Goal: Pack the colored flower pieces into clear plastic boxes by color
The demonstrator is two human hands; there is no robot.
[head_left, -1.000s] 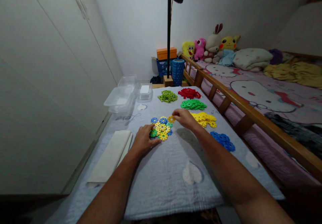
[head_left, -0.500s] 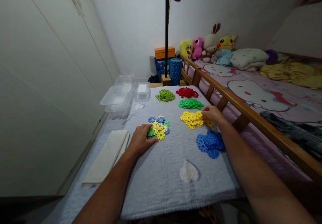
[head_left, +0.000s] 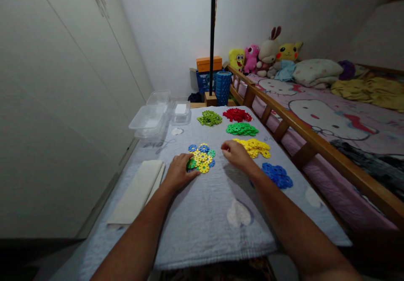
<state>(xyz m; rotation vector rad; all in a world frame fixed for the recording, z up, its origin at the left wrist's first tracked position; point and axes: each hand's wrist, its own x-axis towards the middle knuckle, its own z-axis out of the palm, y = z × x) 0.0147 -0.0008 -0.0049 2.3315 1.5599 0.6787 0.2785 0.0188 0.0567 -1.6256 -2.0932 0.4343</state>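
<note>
My left hand [head_left: 181, 169] rests on the cloth at the left edge of a cluster of notched plastic discs [head_left: 202, 157] in yellow, blue and green. Its thumb and fingers are apart and touch the cluster's edge. My right hand [head_left: 235, 152] hovers between this cluster and the yellow discs [head_left: 257, 147], fingertips pinched together; whatever is in the pinch is hidden. Blue discs [head_left: 277, 176] lie partly behind my right forearm. Further back are piles of green discs [head_left: 242, 129], red discs [head_left: 236, 114] and lime-green discs [head_left: 209, 118].
Clear plastic containers [head_left: 147, 119] stand at the table's back left. A folded cream cloth [head_left: 137, 192] lies left of my left forearm. Behind the table a black pole [head_left: 212, 41] rises from a wooden block. A wooden bed rail [head_left: 293, 121] runs along the right side.
My right hand has moved left, off the yellow pile, toward the mixed cluster. My left hand stays at the cluster's edge. The whole view has shifted slightly.
</note>
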